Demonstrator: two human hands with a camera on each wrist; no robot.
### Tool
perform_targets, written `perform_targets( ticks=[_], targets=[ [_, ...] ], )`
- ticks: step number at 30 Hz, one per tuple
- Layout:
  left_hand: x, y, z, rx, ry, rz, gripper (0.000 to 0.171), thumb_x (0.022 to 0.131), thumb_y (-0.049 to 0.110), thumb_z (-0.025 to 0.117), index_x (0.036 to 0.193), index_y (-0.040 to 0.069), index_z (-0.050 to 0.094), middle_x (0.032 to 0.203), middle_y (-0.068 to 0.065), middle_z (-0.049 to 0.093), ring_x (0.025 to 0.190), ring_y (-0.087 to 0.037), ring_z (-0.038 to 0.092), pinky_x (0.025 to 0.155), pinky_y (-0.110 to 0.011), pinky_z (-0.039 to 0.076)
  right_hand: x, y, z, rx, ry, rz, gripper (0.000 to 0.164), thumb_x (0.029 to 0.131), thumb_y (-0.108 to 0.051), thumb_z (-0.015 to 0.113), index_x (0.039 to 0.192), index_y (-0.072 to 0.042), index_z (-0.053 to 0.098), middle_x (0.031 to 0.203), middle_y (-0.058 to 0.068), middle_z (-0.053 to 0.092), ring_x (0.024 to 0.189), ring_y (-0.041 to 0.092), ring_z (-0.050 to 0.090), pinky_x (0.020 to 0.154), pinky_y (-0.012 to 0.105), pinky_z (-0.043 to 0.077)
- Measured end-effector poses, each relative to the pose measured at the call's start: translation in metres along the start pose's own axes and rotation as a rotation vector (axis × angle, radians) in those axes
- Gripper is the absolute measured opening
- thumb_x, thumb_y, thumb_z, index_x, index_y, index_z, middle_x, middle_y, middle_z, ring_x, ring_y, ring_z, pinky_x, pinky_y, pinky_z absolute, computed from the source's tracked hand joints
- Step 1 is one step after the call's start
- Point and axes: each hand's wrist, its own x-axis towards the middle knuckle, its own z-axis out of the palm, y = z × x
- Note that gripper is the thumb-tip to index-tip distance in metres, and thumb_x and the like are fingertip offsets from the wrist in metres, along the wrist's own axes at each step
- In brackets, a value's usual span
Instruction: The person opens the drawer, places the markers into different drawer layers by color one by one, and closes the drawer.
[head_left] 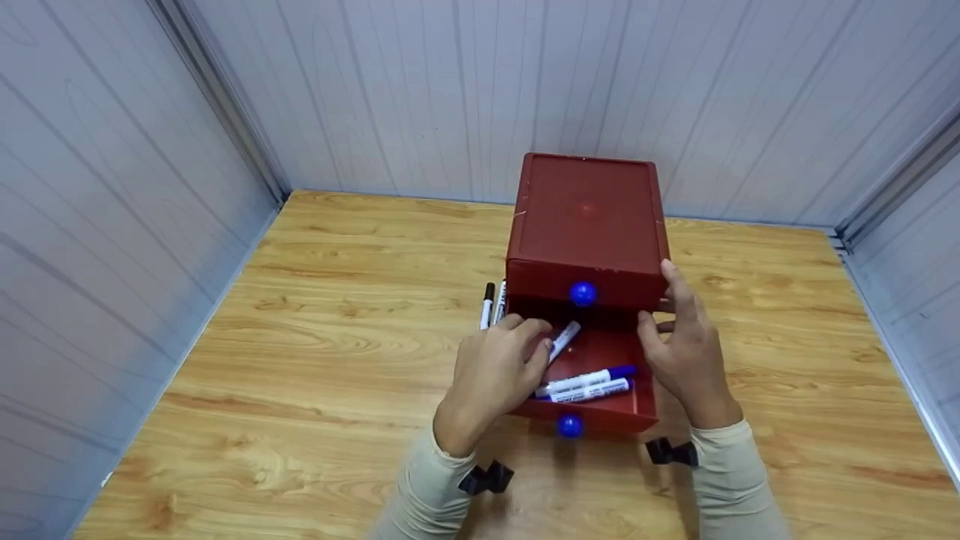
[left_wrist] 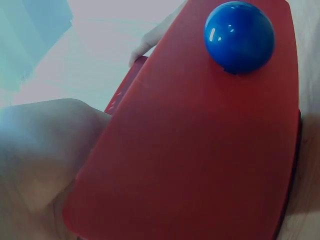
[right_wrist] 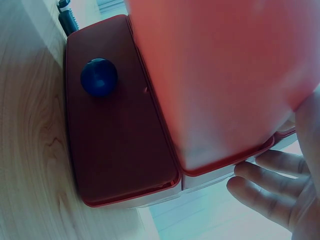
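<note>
A small red drawer cabinet has a drawer with a blue knob pulled out under its top drawer. Two blue-capped white markers lie near that drawer's front. My left hand reaches over the drawer's left wall with bent fingers; its thumb and fingertips are at the lower end of a slanted white marker, partly hiding it. On the cabinet's right side my right hand touches the front corner with its forefinger, thumb beside the drawer; its fingers extend along the side in the right wrist view.
Markers, one black-capped, stand out at the cabinet's left side. Below the pulled-out drawer is a shut bottom drawer with its own blue knob. The cabinet sits on a wood-grain table, with pale panel walls behind and at both sides.
</note>
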Motion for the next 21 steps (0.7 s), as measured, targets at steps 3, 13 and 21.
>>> perform_targets(
  ticks=[3,13,21],
  targets=[
    [-0.0019,-0.0006,0.0003,-0.019,0.026,0.015,0.015,0.091,0.025,0.068,0.101,0.016,0.077,0.083,0.004,0.067,0.056,-0.012,0.053,0.044,-0.031,0.043,0.0002,0.0009,0.0003,-0.007,-0.007,0.002,0.077,0.091,0.0,0.067,0.156,-0.016,0.03,0.13,0.019,0.056,0.098,0.029,0.067,0.07,0.031,0.058],
    [-0.0067,0.0026,0.0015,-0.048,0.05,0.054,0.012,0.091,0.023,0.068,0.098,0.019,0.077,0.079,0.008,0.065,0.058,-0.008,0.055,0.048,-0.03,0.046,-0.0008,0.0016,-0.0003,0.017,-0.006,-0.008,0.076,0.091,0.001,0.066,0.156,-0.015,0.03,0.128,0.019,0.056,0.1,0.028,0.066,0.073,0.02,0.055],
    [-0.0082,0.0051,0.0014,-0.062,0.043,0.069,0.012,0.092,0.023,0.068,0.098,0.019,0.077,0.081,0.009,0.065,0.062,-0.004,0.055,0.05,-0.025,0.047,0.0002,0.0012,0.0,-0.004,-0.014,-0.021,0.076,0.091,0.0,0.066,0.156,-0.014,0.028,0.13,0.019,0.055,0.1,0.028,0.066,0.069,0.038,0.059]
  ],
)
